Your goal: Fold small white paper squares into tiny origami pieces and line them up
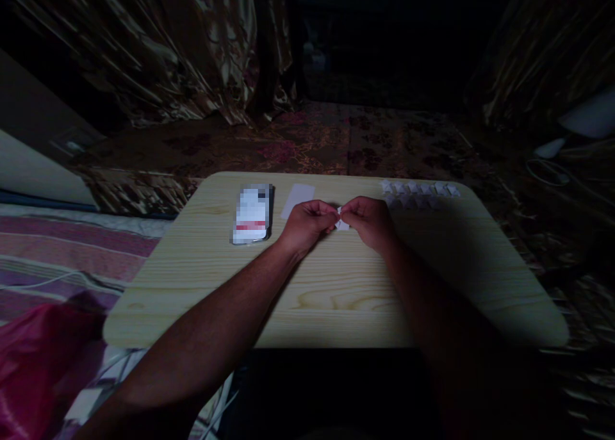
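Note:
A small piece of folded white paper (343,224) is pinched between my two hands above the middle of the table. My left hand (310,223) grips its left side with thumb and fingertips. On the other side, my right hand (369,221) closes thumb and forefinger on it. The fingers cover much of the paper, so its full shape is hidden. Just behind my left hand lies a flat white sheet of paper (298,195). At the back right, several small folded white paper pieces (413,187) lie in two rows.
A phone (252,212), its screen lit and blurred out, lies left on the pale wooden table (327,299). Patterned curtains (230,49) hang behind. Left of the table are a striped bedcover (62,241) and a pink bag-like thing (43,363). A white lamp-like object (589,116) stands far right.

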The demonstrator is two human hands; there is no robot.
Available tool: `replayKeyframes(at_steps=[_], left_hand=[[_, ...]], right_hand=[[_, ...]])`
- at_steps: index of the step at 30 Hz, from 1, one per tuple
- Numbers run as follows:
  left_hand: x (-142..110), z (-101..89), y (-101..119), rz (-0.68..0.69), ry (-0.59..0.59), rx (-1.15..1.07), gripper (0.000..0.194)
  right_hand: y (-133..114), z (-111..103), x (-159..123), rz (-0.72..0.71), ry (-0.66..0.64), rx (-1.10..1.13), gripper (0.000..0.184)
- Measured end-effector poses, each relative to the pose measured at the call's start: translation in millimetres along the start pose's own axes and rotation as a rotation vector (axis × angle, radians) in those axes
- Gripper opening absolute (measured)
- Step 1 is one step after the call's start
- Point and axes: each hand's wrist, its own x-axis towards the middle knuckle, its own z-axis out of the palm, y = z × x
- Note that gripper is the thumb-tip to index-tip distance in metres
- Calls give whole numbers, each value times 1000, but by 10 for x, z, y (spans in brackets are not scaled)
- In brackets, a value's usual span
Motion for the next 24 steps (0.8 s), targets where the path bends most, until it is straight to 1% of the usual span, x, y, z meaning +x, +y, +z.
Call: replayKeyframes(at_steps=[6, 11, 24], left_hand=[[-22, 17, 16, 24, 25, 35, 22], [-34, 11, 22, 12, 24, 82, 21], [-39, 10, 20, 16, 12, 160, 16]], right_hand=[[-2, 0, 3, 16, 0, 21, 12], [16, -2, 15, 21, -17, 39, 12], [15, -3, 3, -4, -29, -48, 10]])
